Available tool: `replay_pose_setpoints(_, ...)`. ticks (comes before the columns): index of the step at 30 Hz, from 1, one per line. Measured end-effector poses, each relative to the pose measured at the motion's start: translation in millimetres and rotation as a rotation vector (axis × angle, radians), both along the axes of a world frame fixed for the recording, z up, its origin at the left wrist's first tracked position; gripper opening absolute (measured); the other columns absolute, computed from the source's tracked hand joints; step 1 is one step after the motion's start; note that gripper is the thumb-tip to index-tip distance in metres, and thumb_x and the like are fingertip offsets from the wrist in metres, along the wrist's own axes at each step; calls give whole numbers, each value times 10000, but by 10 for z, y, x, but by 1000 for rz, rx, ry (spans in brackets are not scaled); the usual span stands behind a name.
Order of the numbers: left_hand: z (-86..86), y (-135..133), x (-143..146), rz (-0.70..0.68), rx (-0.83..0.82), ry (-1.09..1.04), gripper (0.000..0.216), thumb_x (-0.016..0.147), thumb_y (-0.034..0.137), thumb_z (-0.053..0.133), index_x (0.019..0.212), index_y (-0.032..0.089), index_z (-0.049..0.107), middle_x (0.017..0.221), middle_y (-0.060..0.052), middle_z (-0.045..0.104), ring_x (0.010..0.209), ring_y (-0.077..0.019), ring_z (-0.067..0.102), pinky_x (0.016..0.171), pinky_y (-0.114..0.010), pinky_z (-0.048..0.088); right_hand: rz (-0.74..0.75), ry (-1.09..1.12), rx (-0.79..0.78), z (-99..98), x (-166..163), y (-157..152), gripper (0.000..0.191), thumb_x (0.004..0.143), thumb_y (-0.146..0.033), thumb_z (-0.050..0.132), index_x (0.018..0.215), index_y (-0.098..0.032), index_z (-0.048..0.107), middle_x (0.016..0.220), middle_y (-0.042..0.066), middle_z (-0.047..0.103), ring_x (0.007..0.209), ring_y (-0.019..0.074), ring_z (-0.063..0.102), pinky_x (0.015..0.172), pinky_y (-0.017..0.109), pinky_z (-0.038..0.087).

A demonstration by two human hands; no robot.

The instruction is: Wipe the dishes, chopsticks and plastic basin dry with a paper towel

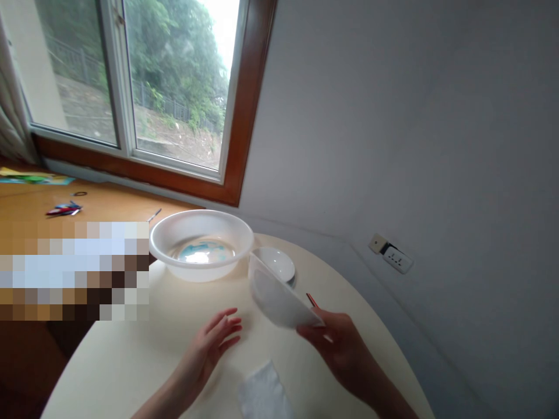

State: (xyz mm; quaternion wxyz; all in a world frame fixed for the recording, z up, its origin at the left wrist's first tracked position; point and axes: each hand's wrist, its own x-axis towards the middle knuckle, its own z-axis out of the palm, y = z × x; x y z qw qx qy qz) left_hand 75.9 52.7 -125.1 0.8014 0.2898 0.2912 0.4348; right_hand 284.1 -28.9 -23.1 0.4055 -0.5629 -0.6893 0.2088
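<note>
My right hand grips a white bowl by its rim and holds it tilted on its side above the round cream table. A thin red-tipped stick shows just behind the bowl by my fingers. My left hand hovers open over the table, fingers stretched toward the bowl, holding nothing. A large white plastic basin with a little water and a blue patch inside stands at the table's far side. A small white dish sits just right of the basin, behind the held bowl.
A white cloth or tissue lies on the table's near edge between my arms. A wooden desk with small scattered items runs under the window at left. A wall socket sits low on the grey wall at right.
</note>
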Motion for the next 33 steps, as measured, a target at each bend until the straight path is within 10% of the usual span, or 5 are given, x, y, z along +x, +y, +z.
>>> replay_pose_setpoints(4,-21,-9,18,-6,-29,69,439,515,448,805,814,159,663,730,-34,667,745,-155,598,737,-281,470,-125,-492,395,0,236,493,258,882,-266,429,877,-162,664,844,94,695,817,199,630,806,316,467)
replay_pose_setpoints(11,-68,44,42,-12,-9,84,424,497,474,795,708,152,616,545,22,580,530,-85,499,562,-221,410,-311,-986,-191,1,448,1258,236,899,-195,409,922,-156,640,930,117,681,896,199,615,736,248,398)
replay_pose_setpoints(33,-153,79,38,-3,5,45,370,563,416,769,740,140,600,525,36,542,488,-72,453,520,-219,350,-148,-896,-279,-588,374,1620,237,881,-202,437,874,-132,663,897,128,685,863,193,620,677,238,366)
